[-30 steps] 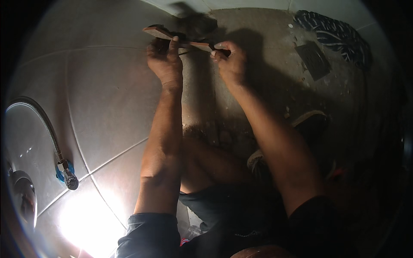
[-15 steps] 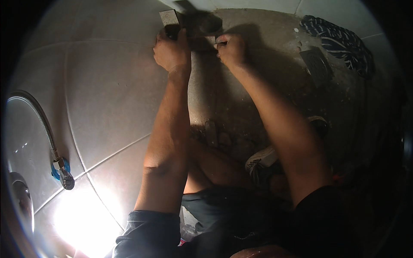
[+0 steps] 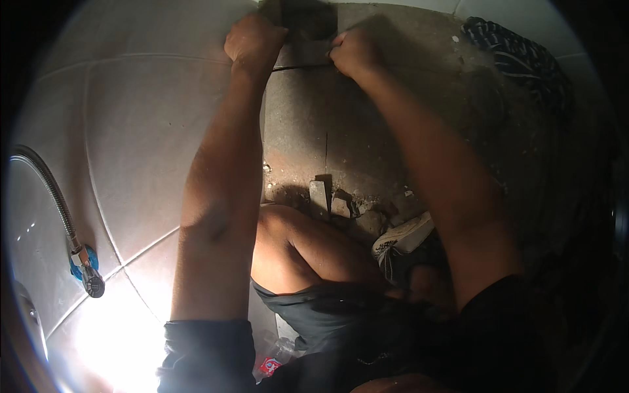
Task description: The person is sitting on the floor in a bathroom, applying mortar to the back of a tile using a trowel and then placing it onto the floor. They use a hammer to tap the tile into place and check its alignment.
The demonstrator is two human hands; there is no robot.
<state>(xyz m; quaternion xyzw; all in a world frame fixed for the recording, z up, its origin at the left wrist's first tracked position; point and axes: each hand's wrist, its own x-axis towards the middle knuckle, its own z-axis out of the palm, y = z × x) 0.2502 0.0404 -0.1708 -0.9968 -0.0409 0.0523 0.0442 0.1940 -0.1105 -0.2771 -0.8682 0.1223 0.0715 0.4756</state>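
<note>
My left hand (image 3: 254,40) is at the far end of the floor, closed, beside a dark square patch (image 3: 309,25). Its fingers hide whatever they hold. On the other side of that patch, my right hand (image 3: 356,54) has its fingers curled together in a pinch; what is in them cannot be made out. A thin dark gap (image 3: 298,67) runs between the two hands. Nearer me lies a greyish-brown tile (image 3: 295,108), lit along its left part.
Broken tile pieces (image 3: 318,195) and rubble lie by my bent leg, near a shoe (image 3: 403,237). At left, a braided hose (image 3: 49,180) joins a valve (image 3: 92,281) on pale tiled wall. A dark patterned cloth (image 3: 524,62) sits far right. A clear plastic wrapper (image 3: 275,359) is beside me.
Both hands have shifted farther away, the left one also slightly leftward. The pale rectangular piece at the left hand no longer shows clearly. More light falls on the tile and rubble.
</note>
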